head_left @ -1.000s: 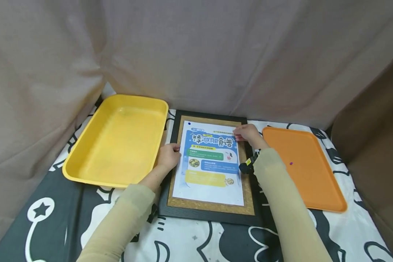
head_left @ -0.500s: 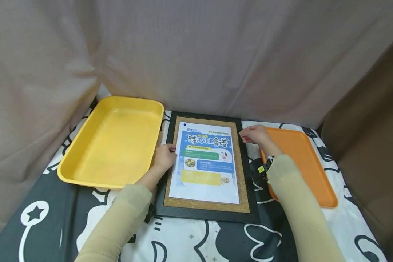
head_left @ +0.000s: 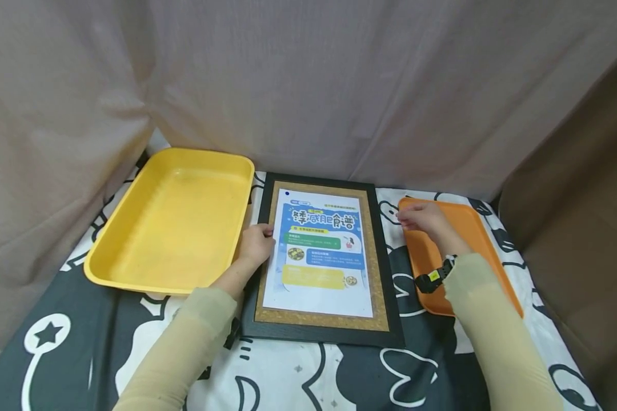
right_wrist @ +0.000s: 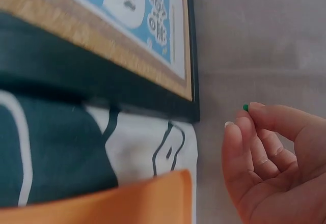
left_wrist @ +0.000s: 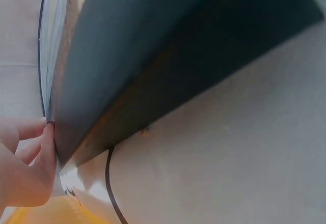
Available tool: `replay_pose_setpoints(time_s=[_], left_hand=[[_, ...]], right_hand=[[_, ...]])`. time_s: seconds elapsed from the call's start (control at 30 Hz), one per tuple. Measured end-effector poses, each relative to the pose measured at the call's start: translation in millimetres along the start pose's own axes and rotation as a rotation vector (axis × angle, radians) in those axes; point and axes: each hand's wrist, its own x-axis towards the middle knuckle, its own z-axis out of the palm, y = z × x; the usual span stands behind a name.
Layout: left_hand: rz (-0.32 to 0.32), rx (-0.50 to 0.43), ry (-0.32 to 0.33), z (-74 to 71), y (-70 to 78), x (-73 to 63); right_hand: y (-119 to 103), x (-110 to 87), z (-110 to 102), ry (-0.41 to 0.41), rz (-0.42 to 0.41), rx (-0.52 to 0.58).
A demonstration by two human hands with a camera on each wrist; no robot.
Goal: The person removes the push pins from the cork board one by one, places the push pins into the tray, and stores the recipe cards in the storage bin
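A framed corkboard (head_left: 380, 274) lies in the middle of the head view with a printed sheet (head_left: 316, 297) on it. A dark blue pin (head_left: 287, 193) sits in the sheet's upper left corner. My left hand (head_left: 256, 245) is over the frame's left border, thumb and fingertip together by the sheet's left edge; whether they pinch anything is hidden. My right hand (head_left: 427, 221) is above the far left part of the orange tray (head_left: 429, 291). In the right wrist view it pinches a small green pushpin (right_wrist: 245, 107), of which only the end shows.
A deep yellow tray (head_left: 169, 228) stands left of the corkboard. The table bears a black and white patterned cloth (head_left: 298, 371). A grey curtain (head_left: 308, 85) hangs along the back, and a brown one (head_left: 581, 228) closes off the right side.
My right hand has moved right, from the sheet's upper right corner to above the orange tray. The left hand stays at the frame's left side. The purple speck in the tray is no longer visible.
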Motion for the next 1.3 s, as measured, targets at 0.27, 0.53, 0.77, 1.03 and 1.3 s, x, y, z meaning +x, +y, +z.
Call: replay_pose_setpoints(time_s=[0.27, 0.53, 0.77, 1.03, 1.3], left_hand=[[-0.015, 0.004, 0.001, 0.5, 1.3, -0.2], [-0.023, 0.003, -0.008, 0.4, 2.0, 0.0], [-0.033, 0.0, -0.016, -2.1, 1.9, 0.6], [-0.045, -0.013, -0.035, -2.7, 1.5, 0.6], [-0.014, -0.002, -0.003, -2.3, 0.9, -0.1]], right_hand=[[36, 1.5, -17, 0.022, 0.01, 0.023], [48, -13.3, -30, 0.049, 0.102, -0.053], [65, -16.9, -39, 0.014, 0.138, -0.022], [88, -24.7, -46, -0.011, 0.183, 0.017], [105, -29.8, -50, -0.007, 0.293, 0.052]])
